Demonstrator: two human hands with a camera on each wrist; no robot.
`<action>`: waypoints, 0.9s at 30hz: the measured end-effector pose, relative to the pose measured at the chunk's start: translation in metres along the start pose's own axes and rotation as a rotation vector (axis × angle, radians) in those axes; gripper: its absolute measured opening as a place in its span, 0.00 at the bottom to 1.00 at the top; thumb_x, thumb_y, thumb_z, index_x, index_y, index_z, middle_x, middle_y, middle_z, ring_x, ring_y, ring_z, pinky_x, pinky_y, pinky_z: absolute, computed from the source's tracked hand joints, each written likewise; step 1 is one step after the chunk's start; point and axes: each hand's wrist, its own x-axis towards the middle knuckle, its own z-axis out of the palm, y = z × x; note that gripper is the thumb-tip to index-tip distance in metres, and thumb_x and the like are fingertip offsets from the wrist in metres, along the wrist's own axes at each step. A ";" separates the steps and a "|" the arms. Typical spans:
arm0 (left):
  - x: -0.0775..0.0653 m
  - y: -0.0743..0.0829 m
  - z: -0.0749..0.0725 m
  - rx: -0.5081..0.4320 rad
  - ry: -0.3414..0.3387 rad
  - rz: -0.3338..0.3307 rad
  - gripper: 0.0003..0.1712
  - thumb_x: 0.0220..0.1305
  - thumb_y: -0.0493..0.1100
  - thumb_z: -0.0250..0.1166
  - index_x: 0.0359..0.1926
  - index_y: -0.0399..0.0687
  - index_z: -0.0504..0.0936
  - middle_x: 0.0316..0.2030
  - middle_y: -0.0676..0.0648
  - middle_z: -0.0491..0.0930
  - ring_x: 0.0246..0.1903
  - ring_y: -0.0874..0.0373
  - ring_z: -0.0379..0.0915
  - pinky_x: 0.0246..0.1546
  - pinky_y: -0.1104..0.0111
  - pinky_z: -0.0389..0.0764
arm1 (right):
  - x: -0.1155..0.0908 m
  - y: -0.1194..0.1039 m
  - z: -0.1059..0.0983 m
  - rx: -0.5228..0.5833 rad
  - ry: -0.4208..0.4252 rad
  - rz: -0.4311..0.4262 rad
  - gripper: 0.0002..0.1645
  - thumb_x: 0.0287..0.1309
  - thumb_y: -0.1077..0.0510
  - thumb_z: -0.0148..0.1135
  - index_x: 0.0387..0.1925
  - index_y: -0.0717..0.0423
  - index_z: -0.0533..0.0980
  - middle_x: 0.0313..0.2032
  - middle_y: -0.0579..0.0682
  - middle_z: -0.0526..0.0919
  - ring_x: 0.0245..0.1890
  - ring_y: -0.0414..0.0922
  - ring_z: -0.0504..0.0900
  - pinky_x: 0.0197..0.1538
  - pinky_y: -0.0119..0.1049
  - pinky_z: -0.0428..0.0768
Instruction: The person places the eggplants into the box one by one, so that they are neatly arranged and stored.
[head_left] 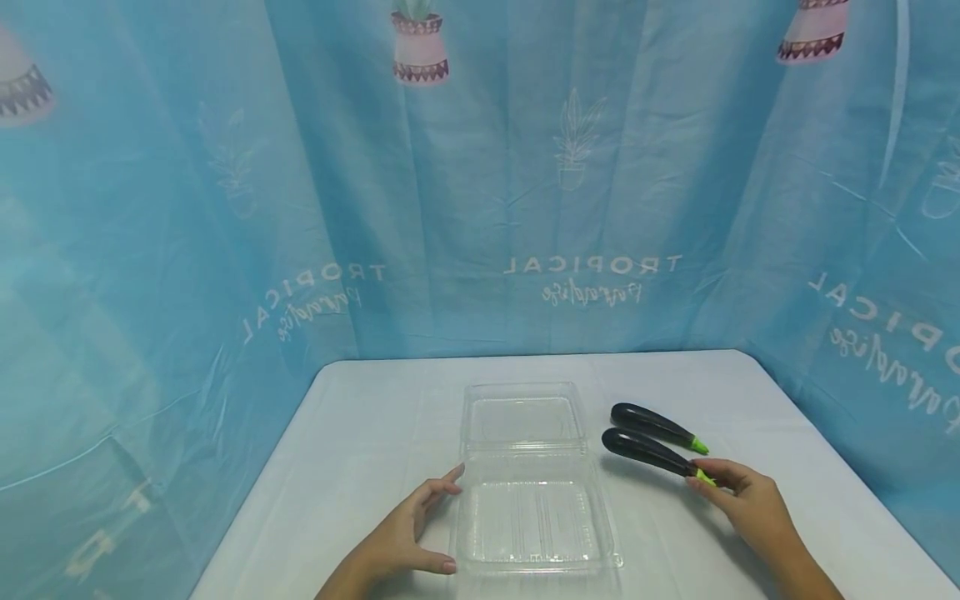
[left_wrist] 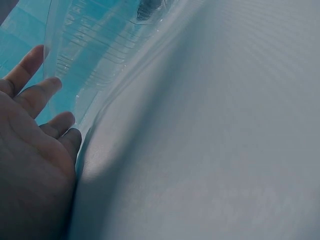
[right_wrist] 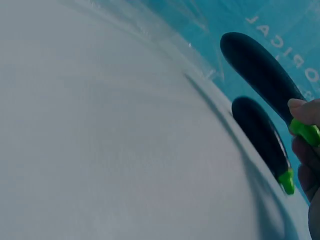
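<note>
A clear plastic clamshell container [head_left: 537, 557] lies opened flat on the table, its lid at the far side. My left hand [head_left: 408, 533] is at the container's left side, thumb and fingers spread; the left wrist view shows the fingers [left_wrist: 37, 97] at the container's wall. In my right hand [head_left: 750, 504], thumb and fingers pinch the green stem end of a dark eggplant [head_left: 645, 450], which is raised off the table in the right wrist view. A second eggplant [head_left: 651, 421] with a green stem lies on the table just behind it.
The white table [head_left: 382, 417] has blue printed curtains [head_left: 465, 208] behind it and on both sides. The container stands left of the eggplants, near the middle of the table.
</note>
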 end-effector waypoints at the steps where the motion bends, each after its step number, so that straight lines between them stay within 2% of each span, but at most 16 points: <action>1: 0.000 0.000 0.000 0.002 0.000 0.000 0.53 0.48 0.36 0.84 0.70 0.31 0.64 0.82 0.39 0.48 0.80 0.35 0.34 0.71 0.79 0.45 | -0.001 -0.004 0.001 0.026 0.005 0.009 0.26 0.60 0.47 0.79 0.54 0.58 0.86 0.46 0.52 0.90 0.44 0.34 0.84 0.42 0.24 0.80; 4: 0.000 0.000 0.000 0.009 -0.001 0.006 0.52 0.48 0.36 0.84 0.70 0.31 0.64 0.82 0.39 0.48 0.80 0.35 0.35 0.71 0.78 0.45 | -0.003 -0.015 0.005 0.125 0.006 0.019 0.28 0.60 0.46 0.79 0.55 0.58 0.85 0.48 0.53 0.89 0.44 0.30 0.82 0.44 0.23 0.80; 7: 0.000 0.000 0.000 0.015 -0.003 0.015 0.52 0.48 0.36 0.84 0.70 0.31 0.64 0.82 0.39 0.48 0.80 0.35 0.35 0.71 0.78 0.45 | -0.005 -0.026 0.010 0.249 -0.010 -0.005 0.28 0.61 0.48 0.79 0.56 0.61 0.85 0.49 0.54 0.89 0.46 0.32 0.83 0.46 0.25 0.82; 13: 0.000 0.000 -0.001 0.017 0.000 0.016 0.52 0.48 0.36 0.84 0.69 0.31 0.64 0.82 0.39 0.48 0.80 0.35 0.36 0.72 0.77 0.46 | -0.005 -0.051 0.029 0.457 -0.092 -0.106 0.23 0.60 0.60 0.78 0.54 0.68 0.83 0.49 0.58 0.88 0.48 0.39 0.85 0.48 0.30 0.84; 15: -0.001 0.000 -0.001 0.016 0.000 0.020 0.52 0.48 0.36 0.84 0.69 0.31 0.64 0.82 0.39 0.48 0.80 0.35 0.35 0.72 0.77 0.46 | -0.002 -0.058 0.037 0.488 -0.117 -0.146 0.22 0.59 0.62 0.78 0.52 0.68 0.84 0.48 0.59 0.88 0.48 0.40 0.85 0.49 0.31 0.84; 19: -0.001 -0.001 -0.001 0.015 -0.005 0.025 0.52 0.48 0.36 0.84 0.70 0.30 0.63 0.82 0.39 0.48 0.80 0.34 0.35 0.72 0.77 0.46 | 0.003 -0.072 0.055 0.501 -0.175 -0.213 0.19 0.57 0.64 0.79 0.50 0.65 0.85 0.46 0.57 0.89 0.48 0.43 0.85 0.50 0.31 0.84; 24: 0.000 -0.002 -0.001 0.024 0.008 0.009 0.52 0.48 0.36 0.85 0.70 0.33 0.65 0.82 0.41 0.49 0.80 0.37 0.37 0.72 0.77 0.46 | 0.005 -0.086 0.075 0.406 -0.243 -0.296 0.16 0.57 0.60 0.80 0.48 0.55 0.88 0.44 0.48 0.90 0.47 0.43 0.84 0.51 0.34 0.82; 27: 0.000 -0.002 -0.001 0.026 0.011 0.011 0.51 0.48 0.36 0.85 0.69 0.33 0.66 0.82 0.41 0.50 0.80 0.38 0.38 0.72 0.76 0.46 | 0.006 -0.093 0.083 0.317 -0.259 -0.337 0.15 0.56 0.57 0.81 0.46 0.49 0.89 0.44 0.43 0.90 0.43 0.42 0.82 0.42 0.34 0.79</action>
